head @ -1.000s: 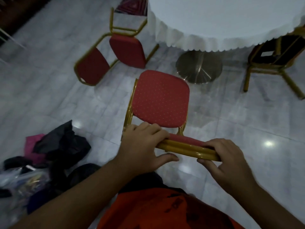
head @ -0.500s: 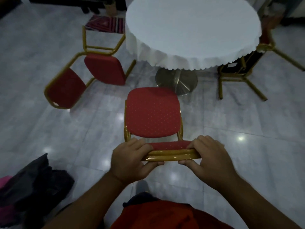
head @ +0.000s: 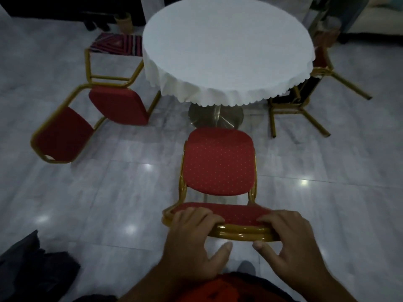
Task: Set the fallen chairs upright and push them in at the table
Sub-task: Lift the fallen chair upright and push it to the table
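Note:
A red chair with a gold frame [head: 219, 164] stands upright in front of me, its seat facing the round table with a white cloth [head: 226, 49]. My left hand [head: 194, 243] and my right hand [head: 287, 240] both grip the top rail of its backrest, fingers over the red pad. The seat's front edge is close to the table's metal base [head: 214, 116]. A second red chair [head: 91, 114] lies on its side on the floor to the left of the table. A third chair [head: 305, 97] lies tipped over at the table's right, legs pointing outward.
Dark clothes or bags [head: 32, 273] lie on the grey marble floor at the lower left. A striped mat [head: 116, 44] is behind the left chair. Open floor stretches right of the upright chair.
The upright chair has moved toward the table with both hands on its backrest. My view has risen, showing the whole tabletop.

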Motion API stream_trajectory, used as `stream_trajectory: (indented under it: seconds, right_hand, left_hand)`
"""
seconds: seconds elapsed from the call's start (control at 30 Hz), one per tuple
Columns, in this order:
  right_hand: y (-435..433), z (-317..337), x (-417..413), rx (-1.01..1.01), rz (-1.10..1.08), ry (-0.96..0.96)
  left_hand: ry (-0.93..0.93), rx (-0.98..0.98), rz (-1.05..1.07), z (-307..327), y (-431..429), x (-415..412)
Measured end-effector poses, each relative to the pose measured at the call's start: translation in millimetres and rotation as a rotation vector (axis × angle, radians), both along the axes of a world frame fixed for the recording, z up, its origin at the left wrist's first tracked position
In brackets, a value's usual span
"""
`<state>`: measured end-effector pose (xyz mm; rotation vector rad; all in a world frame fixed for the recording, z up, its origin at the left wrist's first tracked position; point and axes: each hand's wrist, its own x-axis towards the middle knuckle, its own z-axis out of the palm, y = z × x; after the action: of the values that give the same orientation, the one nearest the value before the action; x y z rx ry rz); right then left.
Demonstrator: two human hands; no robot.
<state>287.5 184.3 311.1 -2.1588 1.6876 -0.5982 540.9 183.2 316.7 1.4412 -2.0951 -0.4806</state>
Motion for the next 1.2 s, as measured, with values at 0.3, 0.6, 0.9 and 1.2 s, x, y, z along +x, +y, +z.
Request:
stream_trajectory:
  seconds: [0.3, 0.6, 0.9, 1.2]
  right_hand:
    - [-38.1, -9.4, -4.0, -0.004, -0.119, 0.042]
    - [-116.7, -7.6, 29.9, -0.052, -0.153, 0.027]
    - [-133.7, -10.4, 28.4, -0.059, -0.110, 0.134]
    - [-149.7, -8.6, 33.1, -0.009, -0.173, 0.186]
  left_hand:
    - [-0.089, -0.140, 0.064, -13.9, -57.0, -27.8]
    - [-0.045, -0.019, 0.346, -14.5, -122.9, -25.4]
    - [-0.117, -0.064, 0.261, -23.8, -138.7, -16.0]
    - [-0.173, -0.044, 0.194, -20.7, -161.5, -9.9]
